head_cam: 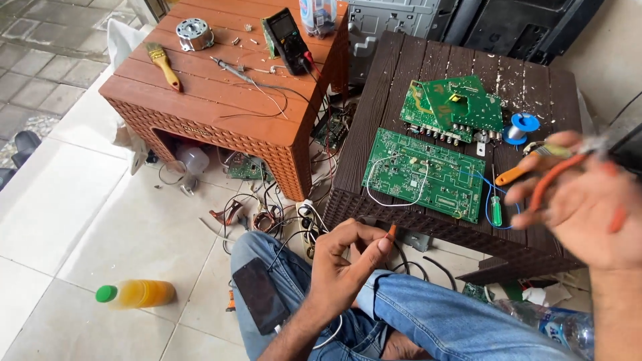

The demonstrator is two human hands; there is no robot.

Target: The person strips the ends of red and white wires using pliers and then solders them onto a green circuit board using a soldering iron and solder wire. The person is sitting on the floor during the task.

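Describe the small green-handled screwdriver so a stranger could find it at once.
Start at the dark brown table on the right, which carries the green circuit boards. Go to the large board nearest the person, then look just past its right edge, where the green screwdriver lies. Its short translucent green handle, crossed by a thin blue wire, sets it apart from the orange-handled tool next to it.

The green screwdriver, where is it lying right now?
The green screwdriver lies on the dark brown table, at the right edge of the large green circuit board, just left of the person's right hand.
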